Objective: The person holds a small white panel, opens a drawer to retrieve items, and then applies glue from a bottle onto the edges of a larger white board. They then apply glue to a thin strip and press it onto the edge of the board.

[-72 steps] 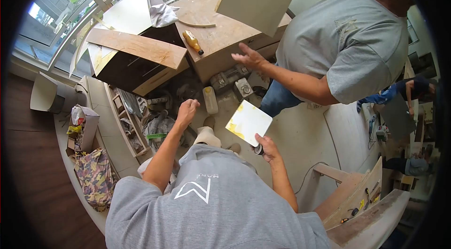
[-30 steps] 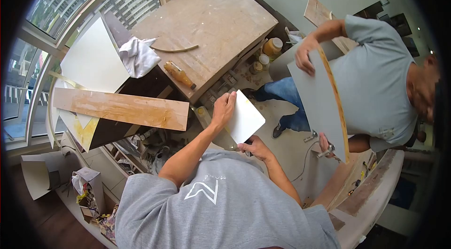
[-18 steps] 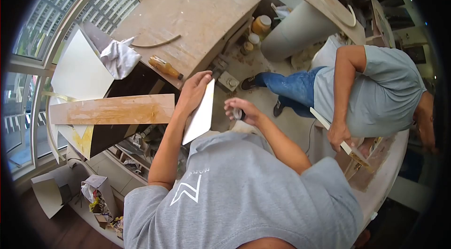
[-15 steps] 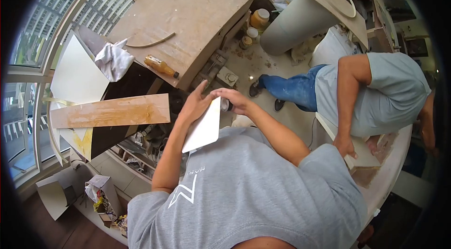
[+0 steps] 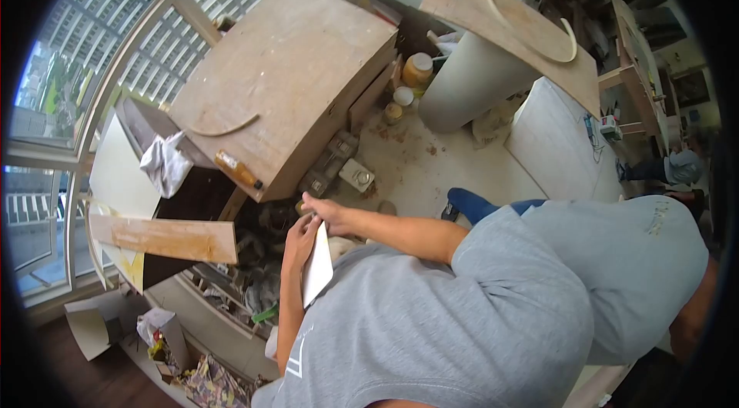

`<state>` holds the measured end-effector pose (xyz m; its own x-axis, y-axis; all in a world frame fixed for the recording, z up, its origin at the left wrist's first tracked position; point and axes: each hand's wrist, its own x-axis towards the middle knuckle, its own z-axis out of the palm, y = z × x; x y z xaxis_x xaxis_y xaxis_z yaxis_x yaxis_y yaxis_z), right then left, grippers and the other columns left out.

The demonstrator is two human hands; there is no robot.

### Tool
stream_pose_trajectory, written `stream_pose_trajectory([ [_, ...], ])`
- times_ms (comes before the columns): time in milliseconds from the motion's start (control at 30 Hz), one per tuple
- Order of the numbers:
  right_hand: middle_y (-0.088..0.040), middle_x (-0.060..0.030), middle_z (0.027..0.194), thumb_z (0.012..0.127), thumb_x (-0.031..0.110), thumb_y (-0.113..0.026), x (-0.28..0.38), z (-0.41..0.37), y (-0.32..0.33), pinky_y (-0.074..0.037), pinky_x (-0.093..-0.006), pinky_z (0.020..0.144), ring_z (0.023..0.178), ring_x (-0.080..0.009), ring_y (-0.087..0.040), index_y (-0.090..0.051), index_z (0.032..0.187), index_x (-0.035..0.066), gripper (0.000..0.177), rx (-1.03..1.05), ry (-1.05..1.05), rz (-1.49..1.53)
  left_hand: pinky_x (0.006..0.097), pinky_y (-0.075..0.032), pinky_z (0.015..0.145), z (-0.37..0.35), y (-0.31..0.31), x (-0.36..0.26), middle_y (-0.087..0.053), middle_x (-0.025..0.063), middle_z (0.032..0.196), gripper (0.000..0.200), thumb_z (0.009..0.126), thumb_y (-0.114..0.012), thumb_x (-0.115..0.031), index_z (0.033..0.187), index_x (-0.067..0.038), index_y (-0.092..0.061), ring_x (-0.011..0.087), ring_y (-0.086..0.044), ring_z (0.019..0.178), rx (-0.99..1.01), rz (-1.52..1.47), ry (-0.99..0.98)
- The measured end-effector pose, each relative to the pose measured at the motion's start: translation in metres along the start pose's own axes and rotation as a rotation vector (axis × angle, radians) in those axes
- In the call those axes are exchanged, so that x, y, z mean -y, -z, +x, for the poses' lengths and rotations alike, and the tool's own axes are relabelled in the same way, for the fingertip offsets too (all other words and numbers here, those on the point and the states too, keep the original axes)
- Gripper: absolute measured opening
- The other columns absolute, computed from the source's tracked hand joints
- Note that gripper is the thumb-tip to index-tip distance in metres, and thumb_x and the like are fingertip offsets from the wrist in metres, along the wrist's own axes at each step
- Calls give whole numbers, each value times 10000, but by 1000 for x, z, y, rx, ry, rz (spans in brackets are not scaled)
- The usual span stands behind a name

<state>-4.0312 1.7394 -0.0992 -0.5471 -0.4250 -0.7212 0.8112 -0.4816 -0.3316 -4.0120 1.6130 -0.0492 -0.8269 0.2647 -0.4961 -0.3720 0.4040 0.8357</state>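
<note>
A white, thin flat piece (image 5: pixel 318 268) with a rounded lower corner is held close to my shirt, tilted upright. My left hand (image 5: pixel 297 245) grips its left side, with fingers bent near the top end. At that same top end is my right hand (image 5: pixel 326 212), touching or nearly touching the left fingers. Its fingers are curled and partly hidden, and whatever lies in its palm is not visible. Left of my hands, a long board (image 5: pixel 165 239) smeared with brownish glue rests across a dark-sided piece with a pale top.
A large wooden box (image 5: pixel 289 61) stands ahead, bearing a bottle of amber liquid (image 5: pixel 237 168) and a curved strip (image 5: pixel 225 128). A white cloth (image 5: pixel 165 165) hangs at left. Beyond are jars (image 5: pixel 418 69) and a grey cylinder (image 5: pixel 469 88). A co-worker (image 5: pixel 631 269) bends close at my right.
My view has swung, and both hands appear lower and further left. My right hand has shifted over the top end of the white piece. The co-worker's arm is now hidden behind my shoulder.
</note>
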Motion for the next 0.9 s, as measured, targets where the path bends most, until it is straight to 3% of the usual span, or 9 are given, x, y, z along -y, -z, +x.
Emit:
stream_pose_trajectory([
  [67,-512,-120,958,856,510,-465,2,8,-2,-432,-430,754,866,-217,-518,-443,1182,53,562,-19,84,8,268,-430,623,16,2,-2,-622,97,795,355,856,-503,-275,971,48,-593,125,-544,676,-76,30,23],
  [200,-542,-58,826,909,218,-430,15,30,11,-434,-328,706,800,-177,-527,-515,906,59,180,23,119,-109,338,-397,568,44,5,4,-531,147,604,371,864,-446,-283,760,53,-563,171,-488,577,-193,88,-17],
  [233,-542,-58,827,895,184,-436,18,33,14,-440,-333,722,803,-178,-531,-521,910,61,151,26,121,-121,276,-360,528,57,8,11,-512,19,612,358,875,-473,-279,727,28,-581,92,-433,582,-161,161,-95],
  [367,-531,-30,824,871,158,-503,41,22,26,-429,-289,644,716,-133,-500,-523,986,73,144,-34,299,-124,238,-336,474,68,0,-21,-525,3,592,356,860,-537,-328,786,9,-625,72,-428,527,-83,-191,83],
  [433,-486,-3,772,863,191,-545,64,14,32,-395,-246,627,662,-105,-448,-499,1040,67,221,58,184,-140,237,-260,370,78,-2,-23,-436,-12,489,323,837,-578,-349,906,-36,-620,73,-371,384,-27,-262,140],
  [467,-483,4,773,871,213,-538,72,21,39,-388,-254,631,683,-96,-446,-498,1040,82,218,75,134,-160,229,-313,411,75,-1,-33,-558,-4,647,335,815,-612,-346,906,-26,-641,64,-421,463,-8,-426,247],
  [567,-481,5,774,880,224,-521,107,13,27,-395,-270,647,694,-97,-442,-499,1037,107,196,55,-31,-300,233,-362,435,98,-12,-4,-604,32,704,393,795,-634,-356,984,-13,-613,98,-485,490,-40,-708,213],
  [700,-560,-37,937,865,271,-545,138,62,77,-430,-295,719,862,-98,-513,-471,1162,78,362,160,114,-1049,369,-456,777,106,-8,10,-628,147,986,461,824,-534,-410,1078,-29,-583,303,-602,896,-613,39,351],
  [900,-632,-139,865,797,196,-591,186,148,113,-476,-314,710,774,-211,-605,-559,1046,-5,321,124,237,-1467,429,-431,844,115,43,9,-579,225,1048,567,784,-555,-484,1047,19,-552,352,-542,1013,-700,369,676],
])
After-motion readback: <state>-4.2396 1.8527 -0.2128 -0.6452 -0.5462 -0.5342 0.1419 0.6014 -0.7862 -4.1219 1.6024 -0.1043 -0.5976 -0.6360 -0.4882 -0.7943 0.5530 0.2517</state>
